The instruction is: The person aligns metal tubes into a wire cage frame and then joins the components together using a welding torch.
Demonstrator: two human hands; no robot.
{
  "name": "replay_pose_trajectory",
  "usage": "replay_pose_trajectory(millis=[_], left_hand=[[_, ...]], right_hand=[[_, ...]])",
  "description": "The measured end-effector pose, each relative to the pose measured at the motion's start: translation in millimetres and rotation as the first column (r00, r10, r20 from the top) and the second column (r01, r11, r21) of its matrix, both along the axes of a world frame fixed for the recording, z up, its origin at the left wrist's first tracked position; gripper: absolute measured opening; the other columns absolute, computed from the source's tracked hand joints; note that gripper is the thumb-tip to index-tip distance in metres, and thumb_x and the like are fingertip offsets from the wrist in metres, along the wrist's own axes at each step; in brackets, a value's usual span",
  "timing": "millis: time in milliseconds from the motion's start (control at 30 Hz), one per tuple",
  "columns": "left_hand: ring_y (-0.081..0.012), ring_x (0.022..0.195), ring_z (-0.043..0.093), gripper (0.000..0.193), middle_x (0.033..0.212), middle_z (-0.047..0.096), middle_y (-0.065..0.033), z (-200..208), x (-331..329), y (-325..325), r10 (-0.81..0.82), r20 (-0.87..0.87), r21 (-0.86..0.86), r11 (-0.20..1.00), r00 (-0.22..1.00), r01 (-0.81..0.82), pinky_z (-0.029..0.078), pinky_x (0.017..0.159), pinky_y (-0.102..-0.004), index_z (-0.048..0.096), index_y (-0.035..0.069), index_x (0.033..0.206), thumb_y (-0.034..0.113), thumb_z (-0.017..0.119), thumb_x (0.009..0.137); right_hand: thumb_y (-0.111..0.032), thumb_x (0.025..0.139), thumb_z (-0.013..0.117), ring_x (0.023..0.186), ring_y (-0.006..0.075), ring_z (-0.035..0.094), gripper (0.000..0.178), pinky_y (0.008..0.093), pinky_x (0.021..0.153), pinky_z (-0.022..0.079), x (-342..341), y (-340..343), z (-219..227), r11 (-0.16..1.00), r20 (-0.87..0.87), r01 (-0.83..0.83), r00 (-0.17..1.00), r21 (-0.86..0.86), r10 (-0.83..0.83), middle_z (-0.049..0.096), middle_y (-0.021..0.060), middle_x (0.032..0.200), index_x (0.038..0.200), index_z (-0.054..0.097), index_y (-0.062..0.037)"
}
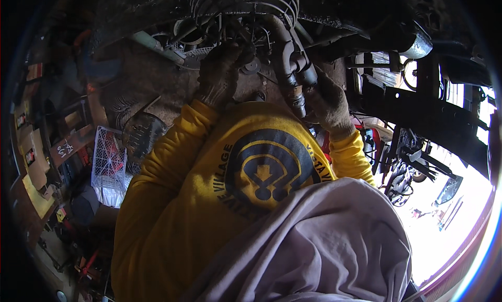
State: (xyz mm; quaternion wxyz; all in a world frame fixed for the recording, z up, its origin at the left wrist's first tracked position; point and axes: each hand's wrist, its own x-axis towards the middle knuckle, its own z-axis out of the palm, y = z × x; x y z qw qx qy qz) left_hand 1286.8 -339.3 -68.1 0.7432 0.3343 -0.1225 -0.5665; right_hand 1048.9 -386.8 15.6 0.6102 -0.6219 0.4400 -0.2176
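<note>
Overhead, a dark bent pipe (283,51) comes down in front of me and ends in a jointed, banded lower section (296,95). My right hand (330,103), in a dirty work glove, is closed against the side of that lower section, its fingers partly behind it. My left hand (218,74), also gloved, is raised in shadow beside a small round metal part (251,66). Its fingertips merge with the dark machinery, so what they touch cannot be made out. A curved wire guard (244,1) sits above both hands.
Dark frame beams (429,100) cross at the right, with bright daylight beyond. At left lie a white plastic crate (109,158), a round dark perforated part (144,137) and cardboard pieces (34,155). A green bar (157,46) slants near my left hand.
</note>
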Motion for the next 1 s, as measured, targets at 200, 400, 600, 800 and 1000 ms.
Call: replay_pose_trajectory(millis=[200,400,600,800,1000], left_hand=[[-0.0233,0.099,0.062,0.021,0.107,0.062,-0.0115,0,3,3,-0.050,0.225,-0.012,0.998,0.973,0.054,0.051,0.091,-0.0357,0.060,0.003,0.114,0.013,0.054,0.097],[-0.0228,0.092,0.064,0.019,0.096,0.064,-0.0104,-18,12,10,-0.239,0.962,0.225,0.967,-0.128,-0.121,0.052,0.085,-0.0333,0.061,0.002,0.108,0.014,0.051,0.097],[-0.0166,0.085,0.065,0.020,0.089,0.066,-0.0062,-1,4,3,-0.030,0.581,0.112,0.993,0.813,-0.044,0.053,0.077,-0.0306,0.064,0.002,0.095,0.017,0.051,0.098],[-0.0178,0.084,0.068,0.019,0.092,0.068,-0.0065,7,5,1,-0.085,0.431,0.189,0.982,0.898,0.002,0.053,0.083,-0.0320,0.067,0.001,0.097,0.019,0.062,0.092],[-0.0184,0.085,0.068,0.018,0.092,0.068,-0.0075,8,4,3,-0.023,0.442,0.093,0.995,0.897,-0.020,0.053,0.084,-0.0321,0.066,0.001,0.095,0.018,0.064,0.091]], right_hand=[[-0.019,0.091,0.063,0.105,0.0162,0.061,0.053,0.0311,0.092,0.047,-1,-9,6,0.995,-0.115,-0.086,0.990,-0.056,0.079,0.065,0.0116,0.115,0.136,0.048,0.0032],[-0.028,0.083,0.073,0.084,0.0298,0.070,0.050,0.0365,0.069,0.056,-6,-2,-9,0.634,-0.412,-0.270,0.907,-0.724,-0.083,0.069,0.0164,0.098,0.126,0.057,-0.0084],[-0.028,0.087,0.069,0.089,0.0231,0.071,0.055,0.0339,0.076,0.056,-7,5,-5,0.853,-0.201,-0.066,0.979,-0.518,-0.047,0.070,0.0145,0.102,0.133,0.051,-0.0021],[-0.027,0.090,0.066,0.099,0.0191,0.067,0.060,0.0314,0.083,0.053,-13,4,-14,0.923,-0.022,-0.077,0.997,-0.377,0.074,0.068,0.0162,0.110,0.137,0.045,0.0038],[-0.027,0.090,0.066,0.109,0.0201,0.063,0.060,0.0313,0.090,0.049,-11,5,-11,0.973,0.004,-0.033,0.999,-0.227,0.035,0.066,0.0175,0.116,0.137,0.046,0.0031]])
